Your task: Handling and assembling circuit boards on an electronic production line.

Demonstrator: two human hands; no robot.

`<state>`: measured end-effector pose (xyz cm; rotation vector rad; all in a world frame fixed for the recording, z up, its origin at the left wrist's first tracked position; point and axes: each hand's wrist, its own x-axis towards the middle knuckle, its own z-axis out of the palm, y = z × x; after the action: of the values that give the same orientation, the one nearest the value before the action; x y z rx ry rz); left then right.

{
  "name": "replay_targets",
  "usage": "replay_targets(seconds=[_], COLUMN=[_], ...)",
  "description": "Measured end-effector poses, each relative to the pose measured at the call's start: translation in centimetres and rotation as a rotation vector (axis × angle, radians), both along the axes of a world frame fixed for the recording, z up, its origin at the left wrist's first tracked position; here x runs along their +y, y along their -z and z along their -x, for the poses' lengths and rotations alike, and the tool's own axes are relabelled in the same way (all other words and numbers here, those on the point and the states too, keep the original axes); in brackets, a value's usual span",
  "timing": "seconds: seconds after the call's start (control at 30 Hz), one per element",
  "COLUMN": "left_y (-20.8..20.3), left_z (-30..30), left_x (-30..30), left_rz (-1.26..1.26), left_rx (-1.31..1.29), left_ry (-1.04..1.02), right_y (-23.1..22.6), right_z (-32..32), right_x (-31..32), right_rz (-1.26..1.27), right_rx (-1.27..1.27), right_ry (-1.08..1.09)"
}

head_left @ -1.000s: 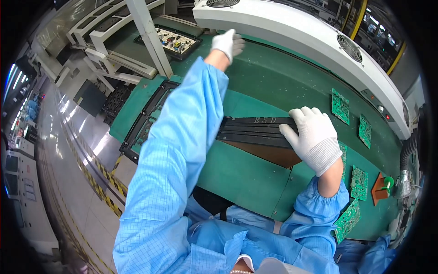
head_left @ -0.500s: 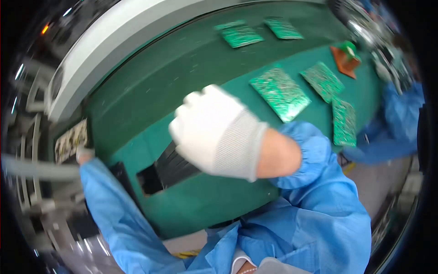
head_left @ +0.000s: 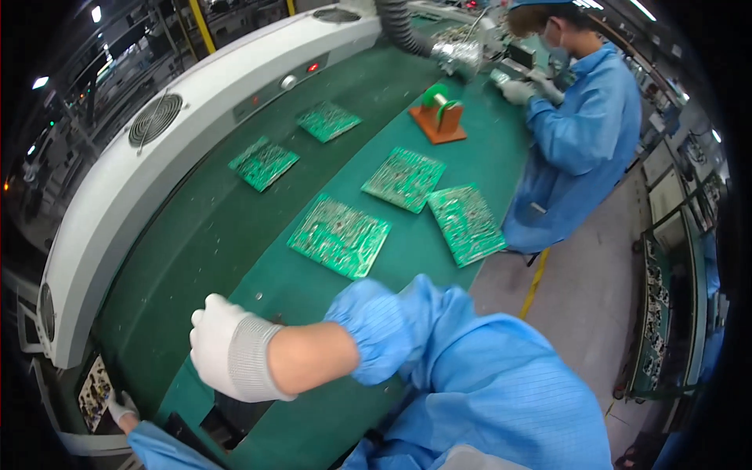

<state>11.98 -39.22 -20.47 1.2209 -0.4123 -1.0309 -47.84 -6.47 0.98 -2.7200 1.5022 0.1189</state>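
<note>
My right hand (head_left: 231, 348), in a white knitted glove, hovers over the near part of the green work surface (head_left: 313, 423). Its back faces up and its fingers are curled in; whatever they hold, if anything, is hidden. Partly beneath that hand and wrist lies a dark flat object (head_left: 227, 415). At the lower left, my left hand (head_left: 122, 407), also gloved, has its fingers at the edge of a component-covered circuit board (head_left: 95, 394), gripping it. A green circuit board (head_left: 340, 236) lies on the surface ahead of my right arm.
Two more boards, one circuit board (head_left: 404, 178) and another (head_left: 467, 224), lie beyond. Farther left sit a board (head_left: 264, 164) and a board (head_left: 329, 121) on the darker green strip beside a white curved housing (head_left: 211, 86). An orange spool stand (head_left: 439, 125) is near a co-worker (head_left: 583, 117).
The view has swung up and to the right, so the co-worker and aisle now show. Boards appear farther left and lower. My right hand stays curled; my left stays at the board.
</note>
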Motion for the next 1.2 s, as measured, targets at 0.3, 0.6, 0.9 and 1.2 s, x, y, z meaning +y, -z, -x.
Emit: replay_targets(seconds=[0.3,0.6,0.9,1.2], left_y=[-12.0,-18.2,-25.2,-21.7], left_z=[14.1,17.8,25.5,21.9], left_x=[10.3,26.8,42.4,54.0], left_rz=[0.166,0.056,-0.046,-0.016], left_rx=[0.151,0.166,-0.026,-0.228], left_ry=[0.162,0.461,0.186,-0.241], right_y=[-1.1,-4.4,-0.7,0.4], right_z=[1.1,5.3,-1.5,-4.6], right_x=[1.6,5.7,9.9,11.0], right_rz=[0.073,-0.291,-1.066,-1.34], right_rx=[-0.007,-1.175,-1.379,-1.381], right_ry=[-0.059,-1.266,-1.618,-1.547])
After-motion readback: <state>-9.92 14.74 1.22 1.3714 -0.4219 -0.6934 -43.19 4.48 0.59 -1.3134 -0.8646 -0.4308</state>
